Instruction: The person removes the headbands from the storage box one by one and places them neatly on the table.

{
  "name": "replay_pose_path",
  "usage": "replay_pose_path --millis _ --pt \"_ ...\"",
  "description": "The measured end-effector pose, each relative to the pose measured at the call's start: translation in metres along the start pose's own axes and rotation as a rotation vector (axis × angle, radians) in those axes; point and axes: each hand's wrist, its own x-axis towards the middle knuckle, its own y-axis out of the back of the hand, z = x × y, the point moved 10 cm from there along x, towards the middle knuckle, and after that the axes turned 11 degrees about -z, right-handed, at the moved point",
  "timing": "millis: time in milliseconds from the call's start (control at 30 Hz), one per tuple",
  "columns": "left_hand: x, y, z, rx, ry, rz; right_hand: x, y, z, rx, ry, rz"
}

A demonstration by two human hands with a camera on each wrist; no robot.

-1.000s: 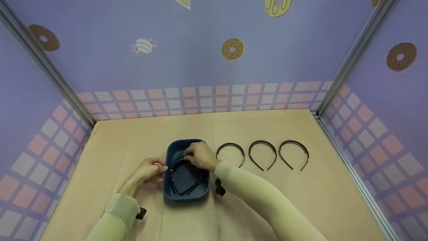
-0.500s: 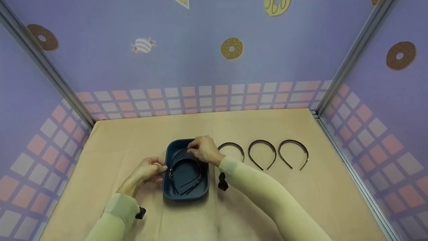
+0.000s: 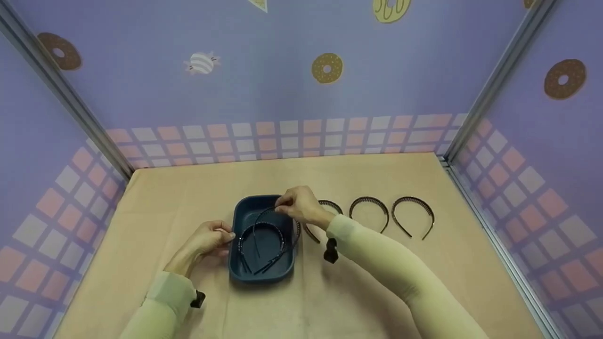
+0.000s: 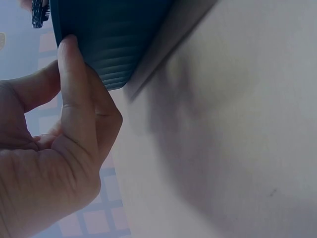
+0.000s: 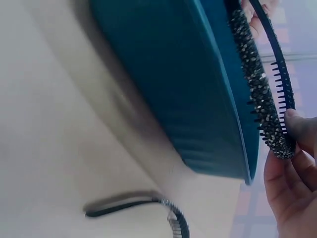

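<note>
A dark blue rectangular plastic tub [image 3: 261, 278] stands on the cloth. My left hand [image 3: 211, 239] pinches its left rim, a fingertip right at the edge in the left wrist view. My right hand [image 3: 301, 205] grips a black toothed headband [image 5: 255, 74] by its top, between thumb and fingers. Glittering stones cover the outside of this headband, which is held over the tub's right side with its ends hanging down. Beneath it in the tub lies at least one more dark headband [image 3: 262, 224], its ends toward the front.
To the right of the tub, three headbands lie in a row: a near one [image 3: 330, 203] partly hidden by my right hand, a middle one [image 3: 370, 199] and a far one [image 3: 414, 199]. A beige cloth [image 3: 179, 197] covers the table, with patterned walls around it.
My right hand has moved right and up from inside the tub, lifting a headband away from the other in there. My left hand stays at the rim.
</note>
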Motion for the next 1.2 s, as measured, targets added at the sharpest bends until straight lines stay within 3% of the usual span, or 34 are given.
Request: replay_pose_path --millis 333,733,1200 --pt "-0.001 0.001 -0.001 0.022 0.022 -0.006 -0.012 0.014 -0.001 -0.012 0.071 -0.054" --pt "-0.001 0.002 -0.001 0.013 0.018 0.007 -0.031 0.024 0.004 0.015 0.094 -0.146" --pt "0.000 0.000 -0.001 0.002 0.019 0.001 -0.059 0.025 0.027 -0.005 0.092 -0.191"
